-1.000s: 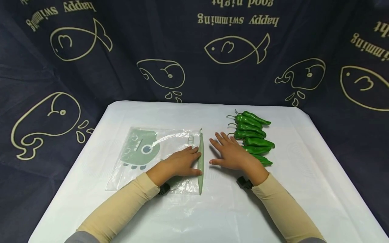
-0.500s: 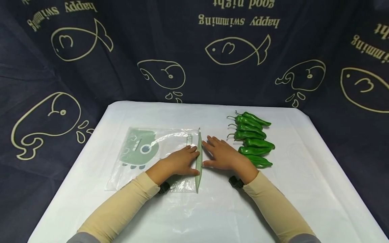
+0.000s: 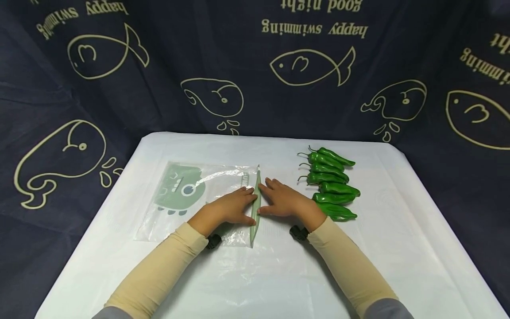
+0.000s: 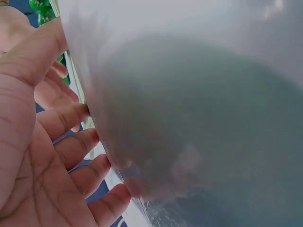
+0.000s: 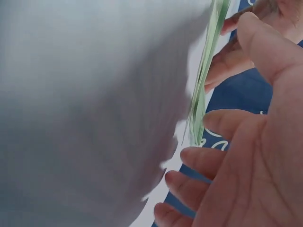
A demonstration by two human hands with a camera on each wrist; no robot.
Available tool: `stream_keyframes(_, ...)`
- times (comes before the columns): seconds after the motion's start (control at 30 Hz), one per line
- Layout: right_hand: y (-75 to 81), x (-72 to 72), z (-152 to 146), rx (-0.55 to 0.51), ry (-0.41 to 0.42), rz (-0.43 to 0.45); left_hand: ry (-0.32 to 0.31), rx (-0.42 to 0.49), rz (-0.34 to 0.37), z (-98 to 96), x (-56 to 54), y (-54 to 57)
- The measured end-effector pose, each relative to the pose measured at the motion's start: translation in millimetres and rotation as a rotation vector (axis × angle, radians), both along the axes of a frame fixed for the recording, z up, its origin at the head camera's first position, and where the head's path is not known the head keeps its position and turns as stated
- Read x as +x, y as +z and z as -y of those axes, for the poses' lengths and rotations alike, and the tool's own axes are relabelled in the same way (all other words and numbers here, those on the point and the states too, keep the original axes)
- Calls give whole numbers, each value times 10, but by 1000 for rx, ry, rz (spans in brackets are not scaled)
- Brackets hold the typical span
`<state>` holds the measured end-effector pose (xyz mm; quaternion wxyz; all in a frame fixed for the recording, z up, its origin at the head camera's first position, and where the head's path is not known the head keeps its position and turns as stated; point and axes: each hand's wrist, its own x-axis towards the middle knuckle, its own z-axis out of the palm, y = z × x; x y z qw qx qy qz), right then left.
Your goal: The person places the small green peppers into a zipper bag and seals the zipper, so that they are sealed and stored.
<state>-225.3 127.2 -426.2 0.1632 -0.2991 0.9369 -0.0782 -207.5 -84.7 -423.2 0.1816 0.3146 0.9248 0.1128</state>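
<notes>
A clear plastic bag (image 3: 183, 190) with a green monster print lies flat, its green edge strip (image 3: 253, 232) at the right end. My left hand (image 3: 227, 208) rests on the bag, fingers extended, with fingertips and thumb at the strip. From the other side my right hand (image 3: 283, 200) reaches in, its fingertips right at the strip and its fingers spread. In the left wrist view the clear film (image 4: 199, 104) fills most of the picture beside the fingertips. The right wrist view has the strip (image 5: 206, 80) running past the fingers, its layers close together.
Several green peppers (image 3: 338, 188) lie in a column to the right of my right hand. A white cloth (image 3: 279, 283) covers the table. Behind it hangs a dark blue curtain (image 3: 247, 44) with fish and whale drawings.
My right hand has moved left, from beside the peppers to the green strip. The bag has shifted slightly left and away from me, with my left hand moving along on it.
</notes>
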Motion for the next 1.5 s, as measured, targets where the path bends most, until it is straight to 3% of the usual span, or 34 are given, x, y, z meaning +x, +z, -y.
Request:
stream_keyframes(0.7,-9,-156,200,123,-110,79,28,37,36,80,-180,-27)
stream_keyframes(1.23,-15,-160,221,138,-115,90,27,47,16,83,-144,-14)
stream_keyframes(1.5,-21,-160,215,136,-108,79,-14,11,-36,62,-143,-27)
